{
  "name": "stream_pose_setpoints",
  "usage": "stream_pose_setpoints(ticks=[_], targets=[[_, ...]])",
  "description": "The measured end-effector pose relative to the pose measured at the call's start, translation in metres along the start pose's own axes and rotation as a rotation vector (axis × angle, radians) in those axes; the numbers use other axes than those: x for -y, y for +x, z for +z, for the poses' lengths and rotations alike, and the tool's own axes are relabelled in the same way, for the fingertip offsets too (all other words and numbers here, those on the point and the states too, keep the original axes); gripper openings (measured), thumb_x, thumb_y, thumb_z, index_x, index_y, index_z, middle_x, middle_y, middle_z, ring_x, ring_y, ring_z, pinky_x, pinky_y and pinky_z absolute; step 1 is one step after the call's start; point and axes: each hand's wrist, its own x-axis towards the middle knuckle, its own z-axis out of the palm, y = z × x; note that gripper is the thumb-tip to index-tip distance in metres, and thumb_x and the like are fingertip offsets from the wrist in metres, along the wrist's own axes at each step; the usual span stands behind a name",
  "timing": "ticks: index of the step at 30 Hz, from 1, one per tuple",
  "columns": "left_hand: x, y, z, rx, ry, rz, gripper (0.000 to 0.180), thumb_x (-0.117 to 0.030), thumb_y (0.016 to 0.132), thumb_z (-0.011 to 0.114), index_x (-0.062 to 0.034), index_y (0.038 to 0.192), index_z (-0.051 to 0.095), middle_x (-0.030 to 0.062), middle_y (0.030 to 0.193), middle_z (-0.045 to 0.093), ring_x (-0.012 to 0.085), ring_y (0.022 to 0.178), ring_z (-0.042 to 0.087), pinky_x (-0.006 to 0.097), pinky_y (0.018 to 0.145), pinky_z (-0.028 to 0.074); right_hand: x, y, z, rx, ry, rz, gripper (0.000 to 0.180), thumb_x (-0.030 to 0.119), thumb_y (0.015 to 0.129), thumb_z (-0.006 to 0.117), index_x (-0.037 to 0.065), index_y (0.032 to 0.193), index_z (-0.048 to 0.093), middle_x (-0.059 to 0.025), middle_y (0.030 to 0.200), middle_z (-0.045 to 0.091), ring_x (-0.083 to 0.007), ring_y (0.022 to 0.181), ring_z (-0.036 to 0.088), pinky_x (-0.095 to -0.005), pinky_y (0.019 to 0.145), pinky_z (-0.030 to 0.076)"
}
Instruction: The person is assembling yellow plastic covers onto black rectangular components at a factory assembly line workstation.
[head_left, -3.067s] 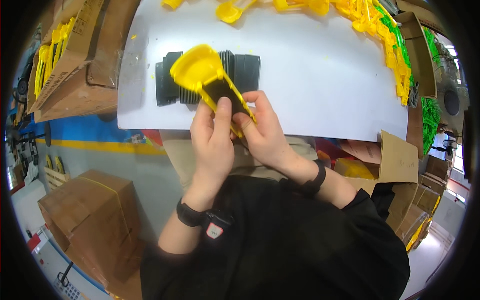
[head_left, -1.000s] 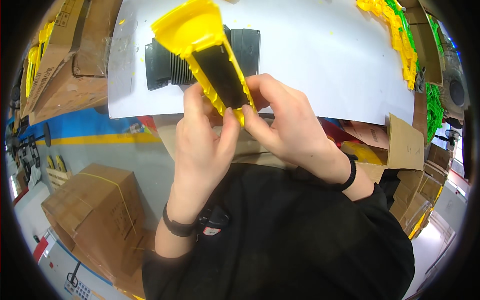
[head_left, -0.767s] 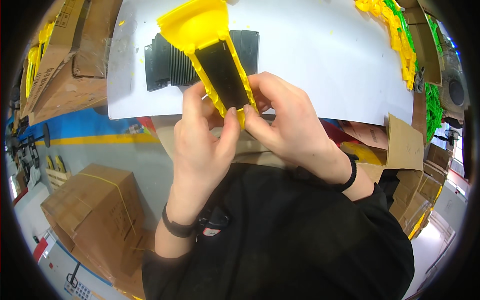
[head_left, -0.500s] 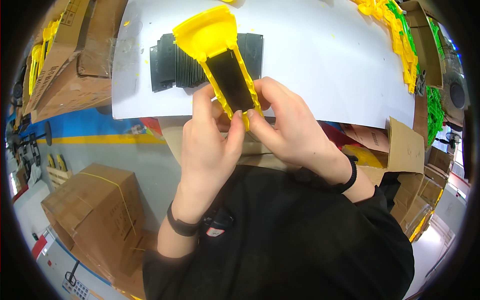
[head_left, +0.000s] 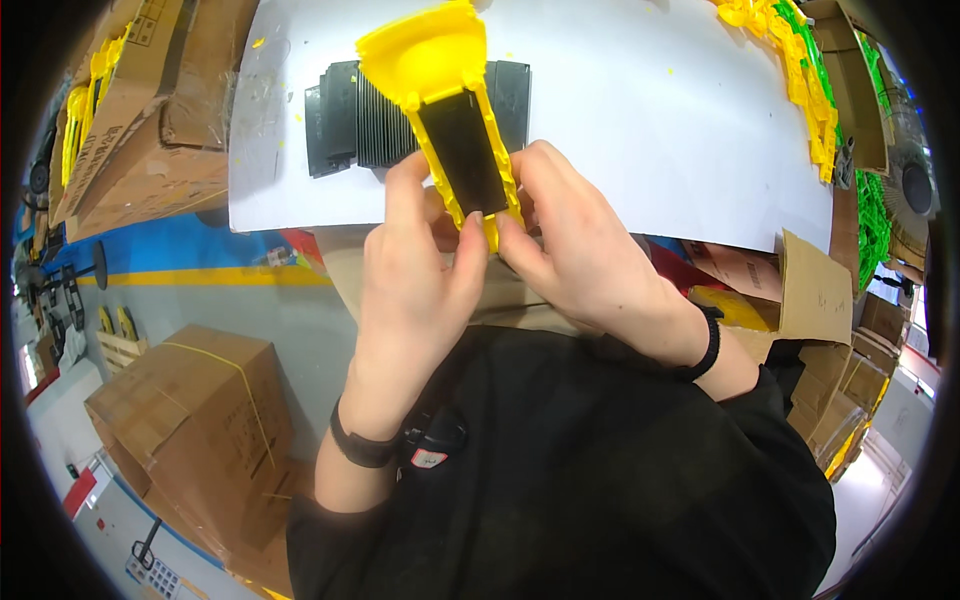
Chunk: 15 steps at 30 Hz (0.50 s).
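Between both hands, above the table's near edge, is a yellow plastic part (head_left: 425, 62) with a wide flared far end and a narrow body. A flat black strip (head_left: 463, 152) lies in the frame of that body. My left hand (head_left: 425, 240) grips the near end from the left, thumb on the rim and fingers curled beneath. From the other side my right hand (head_left: 560, 225) pinches the same end, its thumb close to the left one. Behind the part, a row of black plastic pieces (head_left: 385, 120) lies on the white table (head_left: 650, 130), partly covered.
A cardboard box (head_left: 150, 150) with yellow parts stands left of the table. On the floor at lower left is a larger carton (head_left: 190, 410). Yellow strips (head_left: 800, 90) and green parts (head_left: 872, 220) are heaped at the right, with an open carton (head_left: 815, 290) beside my right arm.
The yellow part has tilted slightly more upright, its flared end shifting a little away and to the right. Both hands keep their hold; the right thumb has slid slightly.
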Motion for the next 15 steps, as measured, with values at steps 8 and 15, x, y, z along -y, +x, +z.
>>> stream_pose_setpoints(ticks=[8,15], targets=[[0.0022,-0.0004,-0.0035,0.023,-0.014,0.021,0.041,0.005,0.084,0.061,0.0038,0.122,0.044,0.0171,0.095,0.069,0.0275,0.084,0.072,0.032,0.07,0.056,0.0057,0.0035,-0.0066,0.031,0.08,-0.054,0.022,-0.003,0.079,0.059,-0.004,0.1,0.051,-0.0192,0.091,0.054,-0.0389,0.08,0.057,-0.0429,0.069,0.048],[-0.0019,-0.0015,-0.0043,0.007,-0.006,0.001,0.04,0.004,0.085,0.06,0.0035,0.122,0.044,0.0162,0.09,0.069,0.0259,0.078,0.072,0.031,0.067,0.056,0.0025,0.0021,-0.0039,-0.02,0.13,-0.023,0.022,0.002,0.085,0.06,-0.002,0.105,0.053,-0.0083,0.084,0.053,-0.0149,0.064,0.054,-0.0281,0.059,0.047]])
